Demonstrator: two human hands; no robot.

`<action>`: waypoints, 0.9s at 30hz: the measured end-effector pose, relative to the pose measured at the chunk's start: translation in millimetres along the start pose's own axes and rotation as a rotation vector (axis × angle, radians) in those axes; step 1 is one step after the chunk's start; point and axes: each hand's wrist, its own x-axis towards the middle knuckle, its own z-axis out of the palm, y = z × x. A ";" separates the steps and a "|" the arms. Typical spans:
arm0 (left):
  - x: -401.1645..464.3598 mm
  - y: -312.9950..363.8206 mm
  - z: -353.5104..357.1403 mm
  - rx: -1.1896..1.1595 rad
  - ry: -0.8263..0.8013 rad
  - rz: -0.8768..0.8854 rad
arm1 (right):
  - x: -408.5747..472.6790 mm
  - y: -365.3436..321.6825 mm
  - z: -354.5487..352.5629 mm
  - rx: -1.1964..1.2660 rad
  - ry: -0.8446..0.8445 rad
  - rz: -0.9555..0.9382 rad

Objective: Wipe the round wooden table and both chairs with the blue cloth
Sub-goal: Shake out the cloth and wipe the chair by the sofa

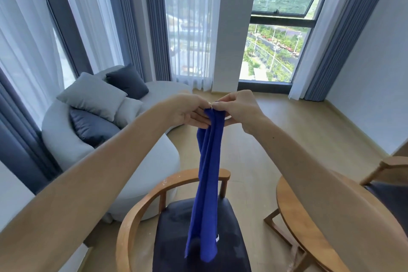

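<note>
Blue cloth (207, 185): soft fabric, bunched into long vertical folds, hanging from both hands over the nearer chair's seat; a small white tag is showing near its lower edge.
Left hand (187, 111): fingers curling in, pinching the cloth's top edge.
Right hand (235, 107): pinching the same top edge, its fingertips meeting the left hand's.
Nearer chair (141, 207): curved light wood back and arm, dark padded seat, standing under the cloth.
Round wooden table (293, 212): smooth top, sitting just right of that chair, partly hidden by the right forearm.
Second chair (388, 165): sitting beyond the table at the right edge.
Room: pale wood floor (298, 130); rounded grey sofa (66, 139) carrying grey and dark cushions; sheer and blue-grey curtains framing tall windows.
</note>
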 end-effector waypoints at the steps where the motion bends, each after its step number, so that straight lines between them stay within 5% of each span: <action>1: -0.5 -0.1 0.5 -0.009 -0.007 -0.002 | -0.4 -0.9 -0.2 -0.017 0.006 -0.014; 15: -6.5 6.4 -0.3 -0.134 -0.079 0.053 | -3.9 -2.4 -15.8 -0.255 -0.130 -0.233; 23: -2.5 -12.8 -10.8 -0.140 -0.060 0.280 | -2.3 -9.2 -23.9 -0.316 -0.063 -0.346; 27: 9.8 -37.4 -19.9 0.355 0.211 0.414 | -2.8 -14.8 -35.0 -0.284 -0.042 -0.349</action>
